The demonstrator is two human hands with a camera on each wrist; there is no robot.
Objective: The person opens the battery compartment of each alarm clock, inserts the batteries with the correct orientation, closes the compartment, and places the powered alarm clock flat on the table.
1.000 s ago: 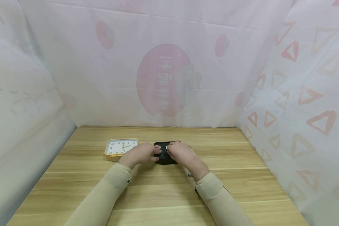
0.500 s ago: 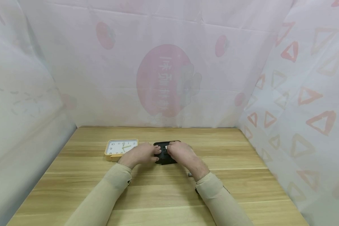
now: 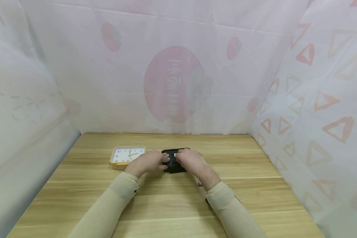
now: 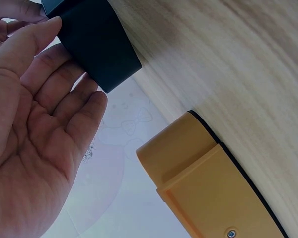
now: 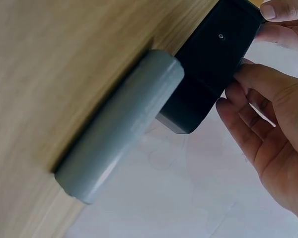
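A black clock (image 3: 175, 168) lies back side up on the wooden table, its face hidden; its screwed side matches the yellow clock's. My left hand (image 3: 150, 161) holds its left end, fingertips on the back and thumb at the near edge. In the left wrist view, thumb and fingers bracket the black case (image 4: 97, 44). With curled fingers, my right hand (image 3: 192, 160) grips at the middle of the back, beside a small white patch (image 3: 175, 155). The right wrist view shows thumb and fingers at the edge of the case (image 5: 208, 54); what the fingertips pinch is hidden.
Left of the black clock lies a yellow clock (image 3: 128, 154), face up, partly behind my left hand. A grey cylinder (image 5: 120, 126) lies on the table (image 3: 166, 205) near my right wrist. Patterned cloth walls (image 3: 178, 109) border the table at the back and sides.
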